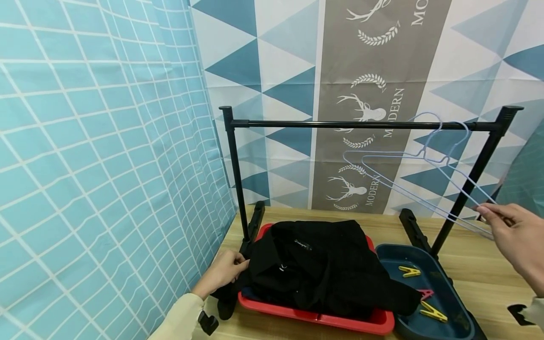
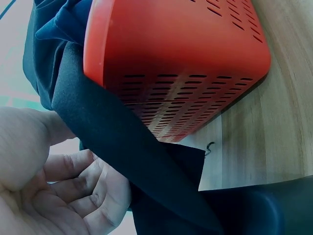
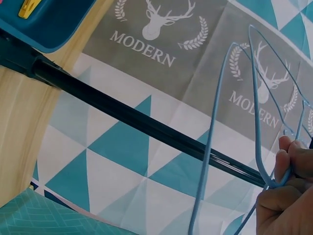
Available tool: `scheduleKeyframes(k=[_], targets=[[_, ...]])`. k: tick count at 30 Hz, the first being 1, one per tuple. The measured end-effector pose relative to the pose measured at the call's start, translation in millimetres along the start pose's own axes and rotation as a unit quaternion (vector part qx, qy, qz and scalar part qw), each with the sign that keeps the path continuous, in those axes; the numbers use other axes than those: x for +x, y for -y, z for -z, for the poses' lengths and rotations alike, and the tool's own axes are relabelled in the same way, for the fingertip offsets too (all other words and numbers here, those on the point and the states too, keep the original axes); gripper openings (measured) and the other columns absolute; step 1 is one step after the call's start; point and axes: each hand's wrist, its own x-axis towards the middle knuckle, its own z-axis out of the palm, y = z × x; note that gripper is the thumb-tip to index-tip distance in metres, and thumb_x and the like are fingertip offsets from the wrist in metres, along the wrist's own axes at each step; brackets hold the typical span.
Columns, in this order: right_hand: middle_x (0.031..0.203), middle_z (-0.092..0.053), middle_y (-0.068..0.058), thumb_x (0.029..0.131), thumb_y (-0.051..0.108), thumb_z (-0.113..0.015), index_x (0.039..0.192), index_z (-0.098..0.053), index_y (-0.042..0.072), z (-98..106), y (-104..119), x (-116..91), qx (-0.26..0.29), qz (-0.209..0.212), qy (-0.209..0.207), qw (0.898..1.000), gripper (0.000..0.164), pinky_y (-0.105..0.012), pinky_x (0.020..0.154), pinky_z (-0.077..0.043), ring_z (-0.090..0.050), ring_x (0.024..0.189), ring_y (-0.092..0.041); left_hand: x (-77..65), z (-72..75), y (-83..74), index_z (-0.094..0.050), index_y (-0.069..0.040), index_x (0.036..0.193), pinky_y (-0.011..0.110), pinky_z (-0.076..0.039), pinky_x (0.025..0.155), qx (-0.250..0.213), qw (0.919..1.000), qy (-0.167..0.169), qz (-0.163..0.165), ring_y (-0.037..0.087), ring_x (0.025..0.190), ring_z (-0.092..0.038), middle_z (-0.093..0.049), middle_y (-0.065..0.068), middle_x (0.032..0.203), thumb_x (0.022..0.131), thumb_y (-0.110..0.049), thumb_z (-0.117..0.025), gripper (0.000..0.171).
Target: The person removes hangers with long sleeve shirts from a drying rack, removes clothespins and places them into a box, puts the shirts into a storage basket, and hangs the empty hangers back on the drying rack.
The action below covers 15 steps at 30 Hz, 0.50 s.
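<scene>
A black shirt (image 1: 323, 264) with a small white mark and a neck label lies bunched in a red basket (image 1: 314, 317). At the basket's left side my left hand (image 1: 225, 269) pinches an edge of the shirt; in the left wrist view a strip of the black cloth (image 2: 107, 127) hangs down beside the fingers. Two pale blue wire hangers (image 1: 395, 188) hang by their hooks near the right end of a black rail (image 1: 306, 124). My right hand (image 1: 516, 236) grips the near corner of a hanger (image 3: 257, 98), seen close in the right wrist view.
Right of the basket, a dark blue tray (image 1: 461, 321) holds yellow clothespins (image 1: 433, 312) and a pink one (image 1: 426, 294); the shirt's sleeve overlaps its edge. The rack's upright posts (image 1: 237, 174) stand on the wooden table (image 1: 488, 278). A blue checked curtain (image 1: 106, 165) hangs at left.
</scene>
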Motion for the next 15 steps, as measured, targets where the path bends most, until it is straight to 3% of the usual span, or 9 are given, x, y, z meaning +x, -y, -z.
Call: scheduleKeyframes(k=[5, 11, 15], targets=[[0.1, -0.056, -0.027, 0.11, 0.007, -0.047, 0.118, -0.064, -0.019, -1.9, -4.3, -3.9, -0.007, -0.01, 0.018, 1.0, 0.032, -0.025, 0.052, -0.028, -0.034, 0.065, -0.005, 0.6, -1.0, 1.8, -0.066, -0.013, 0.072, 0.028, -0.047, 0.048, -0.003, 1.0, 0.001, 0.0, 0.012, 0.048, -0.054, -0.052, -0.003, 0.056, 0.103, -0.021, -0.065, 0.033], [0.101, -0.056, -0.027, 0.11, 0.01, -0.049, 0.118, -0.065, -0.018, -3.9, -9.0, -7.3, -0.011, -0.029, 0.025, 0.999, 0.033, -0.024, 0.057, -0.028, -0.032, 0.069, -0.002, 0.8, -0.7, 3.2, -0.066, -0.013, 0.072, 0.028, -0.047, 0.048, -0.009, 0.9999, 0.005, 0.0, 0.013, 0.048, -0.055, -0.053, -0.002, 0.056, 0.103, -0.022, -0.065, 0.033], [0.104, -0.057, -0.028, 0.11, 0.017, -0.052, 0.117, -0.065, -0.017, -3.8, -10.1, -8.8, -0.021, -0.033, 0.024, 0.999, 0.037, -0.025, 0.059, -0.029, -0.037, 0.074, -0.008, 1.2, -0.3, 2.8, -0.067, -0.013, 0.072, 0.029, -0.047, 0.048, -0.009, 0.9999, 0.006, 0.001, 0.013, 0.048, -0.055, -0.053, -0.002, 0.056, 0.103, -0.022, -0.065, 0.033]])
